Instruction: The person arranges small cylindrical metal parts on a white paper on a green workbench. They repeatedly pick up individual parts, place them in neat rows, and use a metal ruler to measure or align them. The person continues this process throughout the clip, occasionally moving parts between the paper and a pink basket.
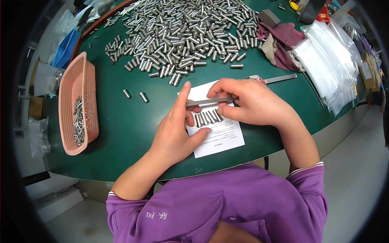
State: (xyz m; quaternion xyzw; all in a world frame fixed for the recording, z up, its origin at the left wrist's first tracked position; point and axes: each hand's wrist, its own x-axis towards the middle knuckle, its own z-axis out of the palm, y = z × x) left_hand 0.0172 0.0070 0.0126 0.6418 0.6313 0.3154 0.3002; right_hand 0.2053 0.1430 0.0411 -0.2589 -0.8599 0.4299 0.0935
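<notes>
A short row of shiny metal bolt-like pieces (208, 118) lies side by side on a printed white sheet (221, 146) in front of me. My right hand (253, 101) pinches a flat grey metal strip (208, 101) just beyond the row, its fingers also close to the row's right end. To the left, my left hand (178, 127) has its thumb and fingers apart around the row's left end. Its index finger is beside the strip's left tip; whether it touches is unclear. Some of its fingers are curled and partly hidden behind the row.
A large heap of metal pieces (182, 32) covers the far green table (117, 133). At left stands a pink basket (94, 109) with small metal parts. Clear plastic bags (324, 60), a maroon cloth (283, 40) and another metal strip (280, 78) lie at right.
</notes>
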